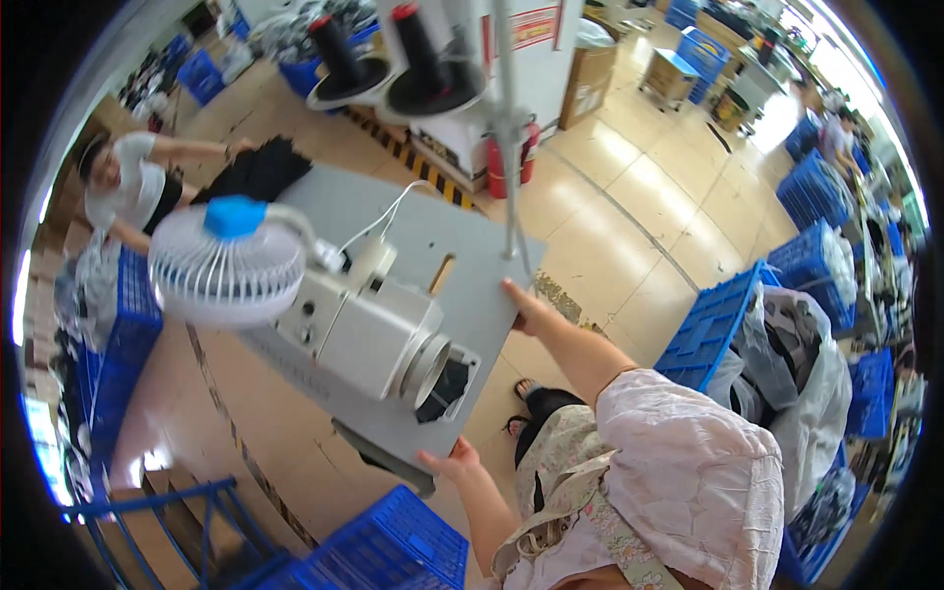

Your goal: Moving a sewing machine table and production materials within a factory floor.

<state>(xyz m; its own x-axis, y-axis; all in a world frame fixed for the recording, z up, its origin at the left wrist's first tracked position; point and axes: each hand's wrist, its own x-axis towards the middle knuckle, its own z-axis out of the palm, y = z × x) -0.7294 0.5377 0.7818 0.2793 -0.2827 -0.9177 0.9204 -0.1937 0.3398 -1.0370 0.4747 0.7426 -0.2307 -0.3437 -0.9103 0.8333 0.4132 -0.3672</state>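
Observation:
A grey sewing machine table (324, 202) stands before me, tilted across the view. My left hand (454, 462) grips its near edge at the lower corner, beside the machine's handwheel. Farther along that edge, near the metal thread-stand pole, my right hand (528, 310) is closed on the tabletop, partly hidden beneath it. Between and beyond my hands sits a white sewing machine (369, 339) with a round handwheel (426, 371). A white fan (228, 264) with a blue centre covers part of the machine's far end. Two black thread cones (423, 49) rise on the stand above.
Across the table, a person (123, 177) holds black fabric (258, 172) on the far end. Blue crates (393, 541) stand at lower left, and another blue crate (713, 329) with bagged goods is on the right. Fire extinguishers (497, 167) stand by a striped floor edge.

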